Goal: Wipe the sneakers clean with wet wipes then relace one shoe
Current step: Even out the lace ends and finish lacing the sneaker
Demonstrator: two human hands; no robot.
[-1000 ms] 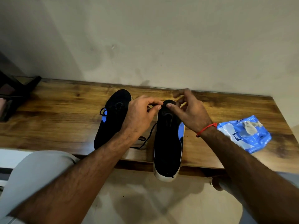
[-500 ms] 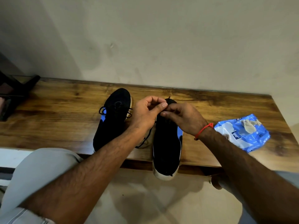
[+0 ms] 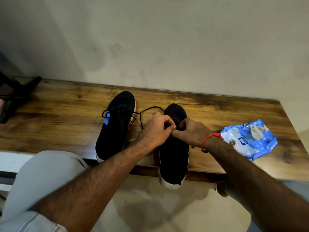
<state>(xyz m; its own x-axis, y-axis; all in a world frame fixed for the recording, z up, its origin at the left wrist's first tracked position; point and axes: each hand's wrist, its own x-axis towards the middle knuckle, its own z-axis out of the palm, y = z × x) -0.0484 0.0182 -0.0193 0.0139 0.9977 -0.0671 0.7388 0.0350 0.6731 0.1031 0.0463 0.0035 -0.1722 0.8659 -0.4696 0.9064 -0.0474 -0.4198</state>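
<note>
A black sneaker (image 3: 173,158) with a white sole lies on a wooden table (image 3: 63,124), its heel overhanging the near edge. Over its middle, the left hand (image 3: 155,131) and right hand (image 3: 192,133) meet, each with fingers curled, pinching the black lace (image 3: 147,110), which loops away to the left of this sneaker. A second black sneaker (image 3: 117,126) lies just left of it. A blue wet-wipes pack (image 3: 249,139) sits to its right.
</note>
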